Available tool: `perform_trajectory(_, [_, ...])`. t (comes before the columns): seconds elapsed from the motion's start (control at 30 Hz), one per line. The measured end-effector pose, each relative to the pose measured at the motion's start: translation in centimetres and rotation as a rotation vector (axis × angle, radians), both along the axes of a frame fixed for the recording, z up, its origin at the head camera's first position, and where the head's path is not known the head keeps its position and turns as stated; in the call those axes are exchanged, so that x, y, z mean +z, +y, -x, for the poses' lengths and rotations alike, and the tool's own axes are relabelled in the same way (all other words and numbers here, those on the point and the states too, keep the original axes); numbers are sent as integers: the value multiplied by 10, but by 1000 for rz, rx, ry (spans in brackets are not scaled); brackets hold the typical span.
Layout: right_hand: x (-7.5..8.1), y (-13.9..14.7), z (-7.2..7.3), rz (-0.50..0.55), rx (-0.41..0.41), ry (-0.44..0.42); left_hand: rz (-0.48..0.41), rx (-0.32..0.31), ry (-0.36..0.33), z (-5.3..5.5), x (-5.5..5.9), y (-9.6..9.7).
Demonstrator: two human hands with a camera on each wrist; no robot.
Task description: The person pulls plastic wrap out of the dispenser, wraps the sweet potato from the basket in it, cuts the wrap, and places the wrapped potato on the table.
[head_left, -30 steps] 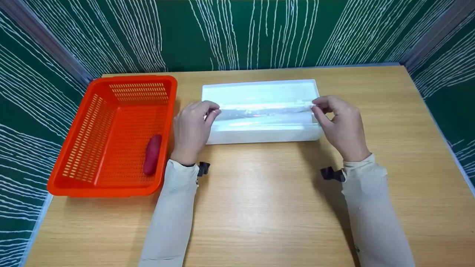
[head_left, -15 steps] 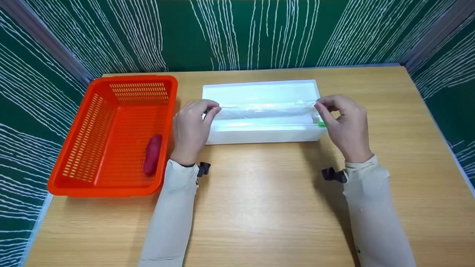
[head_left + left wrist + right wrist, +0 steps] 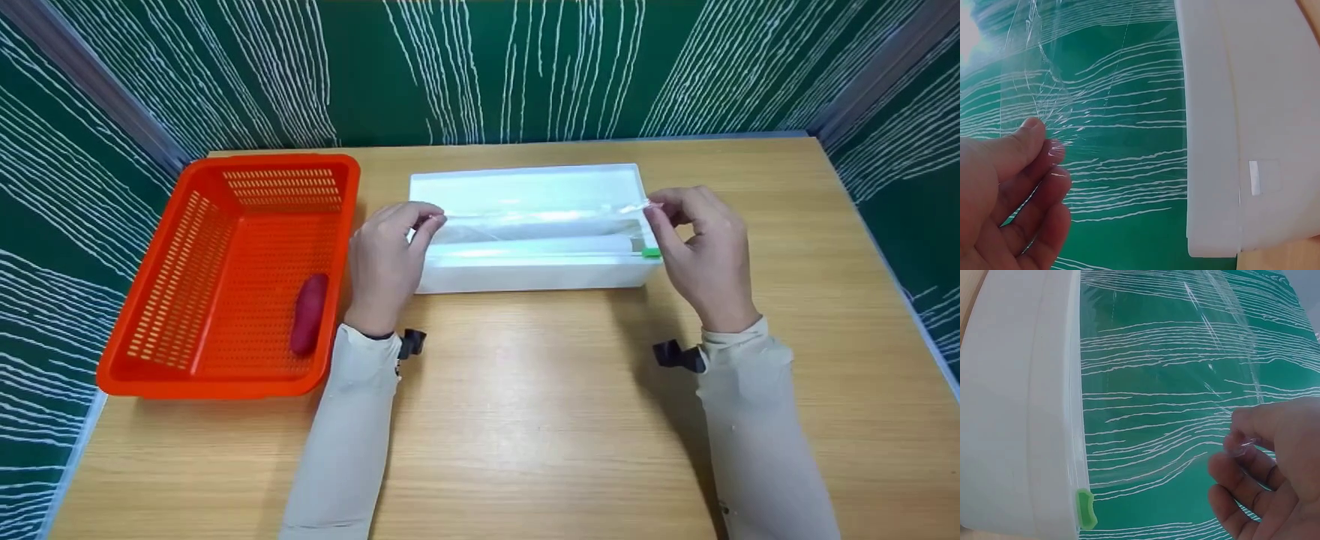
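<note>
A white plastic wrap box [image 3: 529,277] lies lengthwise on the table, lid raised at the back, with a roll inside. Clear plastic wrap [image 3: 536,225] is pulled up from it and stretched between both hands. My left hand [image 3: 388,259] pinches the wrap's left edge between thumb and forefinger; creases gather there in the wrap [image 3: 1092,93] in the left wrist view. At the other end my right hand [image 3: 705,251] pinches a bunched corner of the wrap [image 3: 1176,391]. A green slide cutter [image 3: 1085,509] sits at the right end of the box's front edge.
To the left stands an orange-red plastic basket [image 3: 225,388] with perforated walls. One dark red, oblong thing [image 3: 308,313], resembling a sweet potato, lies inside it. The wooden table [image 3: 525,420] meets green walls with white streaks [image 3: 360,75].
My right hand has shifted a little right and away from me, still pinching the wrap. The green slide cutter has come into sight below it. My left hand stays almost in place.
</note>
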State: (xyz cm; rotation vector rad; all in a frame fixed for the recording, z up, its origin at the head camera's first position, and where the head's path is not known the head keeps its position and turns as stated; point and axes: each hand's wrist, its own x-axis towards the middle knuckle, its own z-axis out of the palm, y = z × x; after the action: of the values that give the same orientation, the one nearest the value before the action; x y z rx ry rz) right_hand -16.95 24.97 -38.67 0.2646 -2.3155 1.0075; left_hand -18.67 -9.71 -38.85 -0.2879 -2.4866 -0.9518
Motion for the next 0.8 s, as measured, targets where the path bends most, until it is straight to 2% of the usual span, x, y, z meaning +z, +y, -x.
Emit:
perform_trajectory(0.3, [2,1,-2,17,-14,-24,-6,-42,-5,-1,2,-3])
perform_trajectory(0.57, [4,0,-2,15,-22,-10,-10,-19,36,-3,4,-3])
perform_trajectory(0.8, [5,0,-4,-13,16,-5,-12,8,41,-4,6,-2])
